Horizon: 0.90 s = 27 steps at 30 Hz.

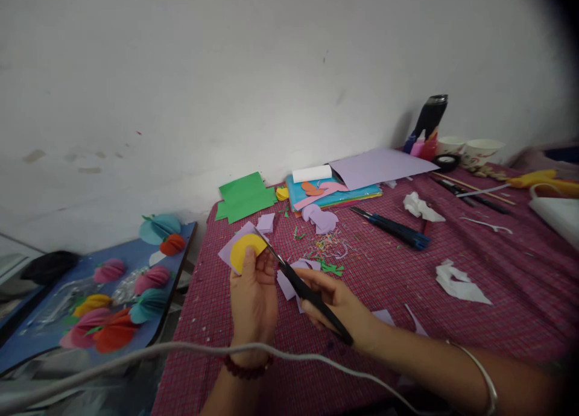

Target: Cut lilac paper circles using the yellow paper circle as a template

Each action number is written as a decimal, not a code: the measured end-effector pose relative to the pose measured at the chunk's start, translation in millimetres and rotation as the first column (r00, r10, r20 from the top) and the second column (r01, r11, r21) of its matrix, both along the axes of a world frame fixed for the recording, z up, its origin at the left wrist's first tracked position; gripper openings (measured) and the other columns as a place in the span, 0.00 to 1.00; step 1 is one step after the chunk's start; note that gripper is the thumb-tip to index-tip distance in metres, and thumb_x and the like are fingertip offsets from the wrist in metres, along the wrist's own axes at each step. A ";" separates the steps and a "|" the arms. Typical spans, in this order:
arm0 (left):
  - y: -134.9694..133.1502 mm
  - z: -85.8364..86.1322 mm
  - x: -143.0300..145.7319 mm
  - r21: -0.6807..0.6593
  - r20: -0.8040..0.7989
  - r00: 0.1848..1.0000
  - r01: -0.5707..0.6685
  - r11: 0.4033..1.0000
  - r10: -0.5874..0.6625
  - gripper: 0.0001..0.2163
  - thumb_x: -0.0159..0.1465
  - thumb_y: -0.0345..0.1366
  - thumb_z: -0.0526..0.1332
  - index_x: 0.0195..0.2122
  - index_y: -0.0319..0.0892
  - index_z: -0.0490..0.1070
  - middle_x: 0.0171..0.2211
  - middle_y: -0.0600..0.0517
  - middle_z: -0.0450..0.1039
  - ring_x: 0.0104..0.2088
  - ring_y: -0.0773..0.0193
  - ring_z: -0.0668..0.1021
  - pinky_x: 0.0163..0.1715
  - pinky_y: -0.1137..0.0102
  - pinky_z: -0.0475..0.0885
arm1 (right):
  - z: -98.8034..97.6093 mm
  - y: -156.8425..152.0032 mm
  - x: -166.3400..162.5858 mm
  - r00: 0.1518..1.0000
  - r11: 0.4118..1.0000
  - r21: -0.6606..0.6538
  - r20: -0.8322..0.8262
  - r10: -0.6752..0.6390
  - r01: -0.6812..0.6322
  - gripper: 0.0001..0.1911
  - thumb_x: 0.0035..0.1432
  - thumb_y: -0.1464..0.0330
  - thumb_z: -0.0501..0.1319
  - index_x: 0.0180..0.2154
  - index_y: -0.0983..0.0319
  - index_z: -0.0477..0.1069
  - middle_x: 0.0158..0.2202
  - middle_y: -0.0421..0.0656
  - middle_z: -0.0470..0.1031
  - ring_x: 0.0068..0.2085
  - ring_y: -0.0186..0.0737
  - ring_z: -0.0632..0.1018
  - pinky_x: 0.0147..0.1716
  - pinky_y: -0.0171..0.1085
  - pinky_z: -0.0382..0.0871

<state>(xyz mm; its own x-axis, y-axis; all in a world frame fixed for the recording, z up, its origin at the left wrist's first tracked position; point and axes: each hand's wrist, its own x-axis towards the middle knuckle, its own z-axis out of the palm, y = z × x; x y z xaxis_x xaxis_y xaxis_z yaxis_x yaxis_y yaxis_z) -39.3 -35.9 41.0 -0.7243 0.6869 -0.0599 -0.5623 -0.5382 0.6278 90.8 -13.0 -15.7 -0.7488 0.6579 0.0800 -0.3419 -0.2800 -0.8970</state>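
My left hand [253,295] pinches a lilac paper piece [228,247] with a yellow paper circle [246,247] pressed on top of it. My right hand [337,304] grips black-handled scissors [298,283], whose blades reach up to the edge of the yellow circle. Both hands hover over a red checked tablecloth [474,253]. Lilac offcuts [289,277] lie just under the scissors.
Green sheets [246,196], a coloured paper stack [335,190], a lilac sheet [380,166], another pair of scissors [391,228], white scraps [459,283], cups [482,151] and a glue gun [543,181] lie on the table. Paper ball ornaments [113,328] sit on a blue board at left. A white cable [181,349] crosses near me.
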 end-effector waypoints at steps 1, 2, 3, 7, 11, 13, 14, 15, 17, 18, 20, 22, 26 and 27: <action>-0.1 -0.1 0.0 -0.003 0.001 1.000 0.003 1.000 -0.003 0.03 0.57 0.27 0.65 0.32 0.38 0.73 0.28 0.54 0.79 0.27 0.71 0.80 0.33 0.75 0.74 | 0.8 -0.4 0.1 1.000 1.000 -0.001 0.001 -0.002 0.002 0.28 0.50 0.62 0.69 0.54 0.57 0.69 0.26 0.33 0.60 0.21 0.24 0.60 0.20 0.29 0.53; -0.1 -0.2 0.1 -0.007 0.003 1.000 0.004 1.000 -0.004 0.03 0.57 0.27 0.66 0.32 0.38 0.73 0.28 0.54 0.79 0.27 0.71 0.79 0.32 0.76 0.74 | 1.5 -0.9 0.2 1.000 1.000 -0.002 0.001 -0.004 0.004 0.28 0.50 0.62 0.69 0.54 0.58 0.68 0.26 0.33 0.60 0.21 0.24 0.59 0.20 0.29 0.53; -0.2 -0.3 0.2 -0.012 0.005 1.000 0.003 1.000 -0.003 0.03 0.57 0.27 0.66 0.32 0.38 0.73 0.28 0.53 0.79 0.27 0.71 0.79 0.32 0.76 0.74 | 2.0 -1.5 0.4 1.000 1.000 -0.003 0.003 -0.003 0.003 0.28 0.50 0.63 0.69 0.54 0.58 0.68 0.26 0.33 0.60 0.21 0.24 0.59 0.19 0.29 0.53; -0.3 -0.3 0.3 -0.017 0.006 1.000 0.007 1.000 -0.007 0.03 0.57 0.28 0.66 0.31 0.38 0.73 0.27 0.54 0.79 0.27 0.71 0.79 0.32 0.76 0.73 | 4.3 -3.3 1.3 1.000 1.000 -0.006 0.015 -0.009 0.009 0.29 0.50 0.63 0.68 0.54 0.59 0.68 0.26 0.33 0.60 0.20 0.24 0.60 0.18 0.29 0.52; 0.2 0.9 0.0 -0.014 -0.014 1.000 0.016 1.000 -0.016 0.03 0.56 0.28 0.66 0.32 0.39 0.73 0.27 0.55 0.78 0.26 0.71 0.79 0.31 0.76 0.73 | 8.1 -3.3 3.3 0.999 1.000 -0.024 0.035 -0.011 0.012 0.29 0.48 0.61 0.69 0.53 0.59 0.68 0.25 0.33 0.60 0.20 0.24 0.61 0.18 0.29 0.52; 0.8 1.1 -0.4 -0.019 -0.012 1.000 0.018 1.000 -0.018 0.04 0.56 0.28 0.66 0.31 0.39 0.73 0.27 0.55 0.78 0.26 0.71 0.79 0.30 0.76 0.73 | 9.2 -3.7 4.0 0.999 1.000 -0.028 0.039 -0.009 0.010 0.30 0.48 0.61 0.69 0.52 0.59 0.68 0.25 0.33 0.60 0.19 0.24 0.60 0.17 0.28 0.52; 1.1 0.9 -0.6 -0.026 -0.012 1.000 0.020 0.999 -0.020 0.04 0.56 0.27 0.66 0.31 0.39 0.73 0.27 0.55 0.78 0.26 0.71 0.79 0.30 0.76 0.73 | 9.3 -4.3 4.0 0.999 0.999 -0.032 0.040 -0.008 0.009 0.29 0.49 0.61 0.69 0.53 0.59 0.68 0.24 0.33 0.60 0.19 0.23 0.60 0.17 0.28 0.52; 1.5 0.4 -0.8 -0.033 -0.015 1.000 0.021 0.999 -0.021 0.04 0.55 0.27 0.67 0.31 0.39 0.73 0.27 0.55 0.78 0.26 0.71 0.79 0.31 0.76 0.73 | 9.1 -5.0 4.0 0.999 0.999 -0.039 0.043 -0.006 0.008 0.29 0.49 0.60 0.68 0.53 0.59 0.67 0.24 0.32 0.60 0.18 0.23 0.60 0.16 0.28 0.52; 1.9 -1.1 -1.7 -0.045 -0.030 0.999 0.018 0.999 -0.019 0.05 0.55 0.28 0.67 0.32 0.39 0.73 0.28 0.54 0.79 0.27 0.71 0.79 0.31 0.75 0.73 | 8.7 -6.2 4.2 0.998 0.999 -0.052 0.055 -0.007 0.010 0.30 0.50 0.60 0.67 0.54 0.59 0.66 0.24 0.32 0.59 0.17 0.23 0.60 0.15 0.29 0.52; 2.1 -1.9 -2.4 -0.048 -0.037 0.999 0.013 0.999 -0.015 0.05 0.55 0.28 0.67 0.32 0.39 0.74 0.28 0.54 0.79 0.27 0.70 0.79 0.32 0.74 0.74 | 8.9 -6.0 4.9 0.998 0.998 -0.055 0.063 -0.006 0.009 0.30 0.51 0.60 0.67 0.54 0.59 0.65 0.24 0.32 0.59 0.16 0.23 0.60 0.15 0.29 0.52; 2.7 -3.0 -4.9 -0.054 -0.052 0.999 0.002 0.999 -0.005 0.05 0.54 0.28 0.67 0.32 0.39 0.74 0.29 0.55 0.79 0.28 0.70 0.80 0.33 0.74 0.74 | 11.4 -3.0 9.3 0.996 0.999 -0.034 0.091 0.010 -0.007 0.30 0.51 0.60 0.66 0.55 0.59 0.65 0.23 0.32 0.59 0.17 0.24 0.59 0.16 0.29 0.53; 3.8 -2.7 -9.4 -0.058 -0.072 0.997 -0.004 0.998 -0.001 0.05 0.54 0.28 0.67 0.32 0.39 0.74 0.30 0.55 0.79 0.29 0.70 0.80 0.34 0.73 0.75 | 17.2 4.9 18.5 0.991 0.998 0.044 0.128 0.035 -0.041 0.30 0.50 0.60 0.67 0.55 0.59 0.65 0.25 0.34 0.61 0.20 0.26 0.62 0.19 0.30 0.56; 5.3 1.5 -25.1 -0.062 -0.137 0.991 0.000 0.998 -0.008 0.07 0.50 0.27 0.69 0.30 0.38 0.75 0.29 0.55 0.79 0.28 0.68 0.79 0.30 0.74 0.76 | 34.3 30.9 45.1 0.960 0.950 0.243 0.245 0.134 -0.194 0.32 0.52 0.57 0.66 0.57 0.59 0.65 0.36 0.42 0.67 0.33 0.34 0.67 0.32 0.34 0.63; 4.8 2.8 -29.8 -0.070 -0.158 0.987 0.017 0.997 -0.028 0.08 0.49 0.27 0.69 0.30 0.38 0.75 0.28 0.55 0.78 0.28 0.68 0.79 0.28 0.74 0.75 | 37.9 37.8 51.1 0.945 0.934 0.258 0.276 0.173 -0.246 0.33 0.52 0.55 0.65 0.57 0.59 0.65 0.37 0.42 0.67 0.34 0.35 0.67 0.33 0.35 0.63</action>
<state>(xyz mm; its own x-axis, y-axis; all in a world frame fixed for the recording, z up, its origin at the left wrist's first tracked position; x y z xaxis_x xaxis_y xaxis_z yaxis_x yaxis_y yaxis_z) -69.1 -31.1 43.8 -0.7128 0.7014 0.0073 -0.4640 -0.4793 0.7450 141.9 24.8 22.3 -0.8870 0.4602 0.0369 -0.0628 -0.0412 -0.9972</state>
